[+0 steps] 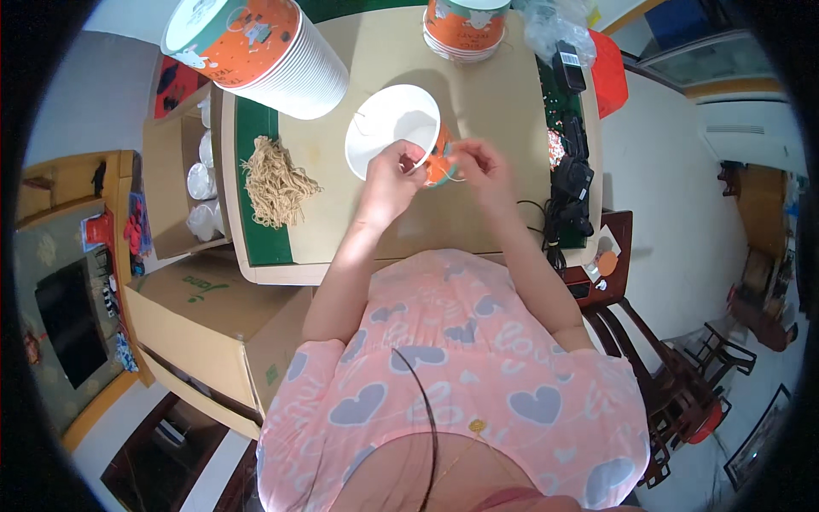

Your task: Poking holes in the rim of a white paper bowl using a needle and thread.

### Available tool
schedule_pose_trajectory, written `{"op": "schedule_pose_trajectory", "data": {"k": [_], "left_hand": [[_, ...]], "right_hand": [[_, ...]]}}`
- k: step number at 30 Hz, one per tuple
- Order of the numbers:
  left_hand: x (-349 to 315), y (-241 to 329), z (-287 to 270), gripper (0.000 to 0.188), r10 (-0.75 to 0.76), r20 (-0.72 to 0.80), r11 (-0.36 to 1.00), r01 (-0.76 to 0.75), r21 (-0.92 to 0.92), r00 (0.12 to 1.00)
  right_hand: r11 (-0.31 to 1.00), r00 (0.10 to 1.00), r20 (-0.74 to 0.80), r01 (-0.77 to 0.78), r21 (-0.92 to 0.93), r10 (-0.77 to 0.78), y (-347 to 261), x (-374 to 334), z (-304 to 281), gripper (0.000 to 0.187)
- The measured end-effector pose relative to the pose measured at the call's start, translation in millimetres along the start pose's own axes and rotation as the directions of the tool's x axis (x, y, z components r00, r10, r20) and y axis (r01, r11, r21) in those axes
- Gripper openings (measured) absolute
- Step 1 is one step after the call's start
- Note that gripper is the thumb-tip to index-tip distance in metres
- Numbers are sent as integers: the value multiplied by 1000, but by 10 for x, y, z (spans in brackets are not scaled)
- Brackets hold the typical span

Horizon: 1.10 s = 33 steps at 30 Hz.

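Between the two hands, just above the middle of the table (pixel 478 111), a paper cup (pixel 401 128) lies tipped on its side, its white mouth turned up and to the person's left, its orange base toward the right. So the long axis runs slantwise from upper left down to lower right. The left hand (pixel 388 183) has its fingers (pixel 412 156) closed on the lower rim of the mouth; the right hand (pixel 486 166) pinches at the orange base end, fingers closed on what looks like a thin string or handle there, though it is too small to be sure. Both hands touch the cup, the left at the open end, the right at the bottom.

Further left on the table a heap of tan cords (pixel 275 181) lies on a green strip. Beyond, at the far edge, a long stack of cups (pixel 264 51) lies on its side and a shorter stack (pixel 467 26) stands upright. A cardboard box (pixel 175 183) of lids sits beside the table to the left.
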<state>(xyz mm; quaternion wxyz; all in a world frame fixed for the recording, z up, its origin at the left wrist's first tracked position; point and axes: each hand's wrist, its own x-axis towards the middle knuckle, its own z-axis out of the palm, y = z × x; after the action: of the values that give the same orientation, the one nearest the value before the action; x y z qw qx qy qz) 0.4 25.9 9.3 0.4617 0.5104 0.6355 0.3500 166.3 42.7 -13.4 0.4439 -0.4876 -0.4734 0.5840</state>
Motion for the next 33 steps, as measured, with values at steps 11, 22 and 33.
{"op": "schedule_pose_trajectory", "data": {"k": [11,22,33], "left_hand": [[92,-93,205,17,94,-69,988,-84,133,993],[87,-278,325,14,278,-51,909,-246,337,959],[153,-395,471,16,468,-45,641,-304,705,883]], "right_hand": [[825,925,76,367,-429,-372,315,-98,-17,15],[961,997,-71,11,-278,-32,356,-164,-86,12],[972,999,-33,30,-233,-39,420,-251,-33,12]]}}
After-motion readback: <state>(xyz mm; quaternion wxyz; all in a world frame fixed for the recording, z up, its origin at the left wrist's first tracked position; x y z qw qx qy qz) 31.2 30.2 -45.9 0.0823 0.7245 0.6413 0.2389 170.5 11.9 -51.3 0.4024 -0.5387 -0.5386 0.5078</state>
